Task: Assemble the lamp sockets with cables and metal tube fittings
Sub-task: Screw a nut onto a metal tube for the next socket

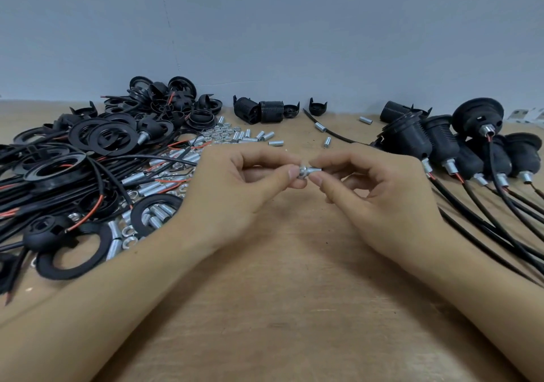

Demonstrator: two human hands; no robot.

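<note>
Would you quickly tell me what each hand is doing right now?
Left hand: pinching the nut.
Right hand: pinching the metal tube fitting.

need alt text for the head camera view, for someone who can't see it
Two bare hands meet over a wooden table, the left hand and right hand together pinching a small metal tube fitting. A tangled pile of black rings, cables and loose metal tubes lies to the left; finished black lamp sockets with cables lie to the right.
</note>
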